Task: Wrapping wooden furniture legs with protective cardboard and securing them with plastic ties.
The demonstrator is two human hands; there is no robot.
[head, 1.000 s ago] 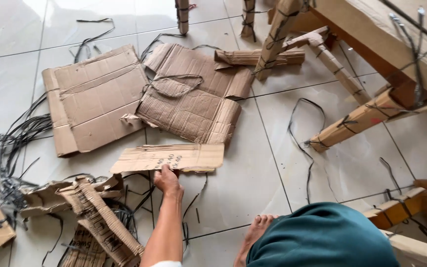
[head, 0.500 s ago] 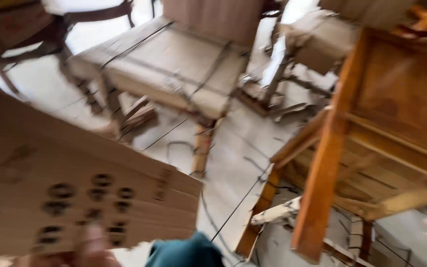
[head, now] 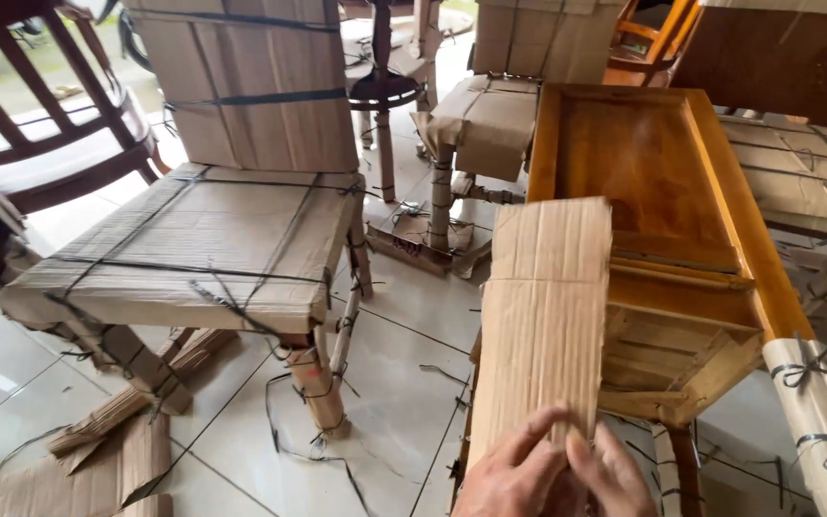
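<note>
- Cardboard strip (head: pixel 540 325) stands upright against the bare wooden chair frame (head: pixel 667 211), beside the cardboard-wrapped chair (head: pixel 193 249).
- Black straps (head: pixel 308 436) litter the tiled floor (head: pixel 404 316).
- Left hand (head: pixel 514 474) and right hand (head: pixel 614 474) together clamp the strip's bottom edge.

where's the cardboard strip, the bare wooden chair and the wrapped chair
cardboard strip (head: pixel 543 325), head view, middle of its face
bare wooden chair (head: pixel 648 168), head view, seat panel
wrapped chair (head: pixel 193 244), head view, seat top

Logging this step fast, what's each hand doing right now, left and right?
Left hand: closed on the lower end of the corrugated cardboard strip.
Right hand: fingers pressed on the same strip's lower edge, also gripping it.
</note>
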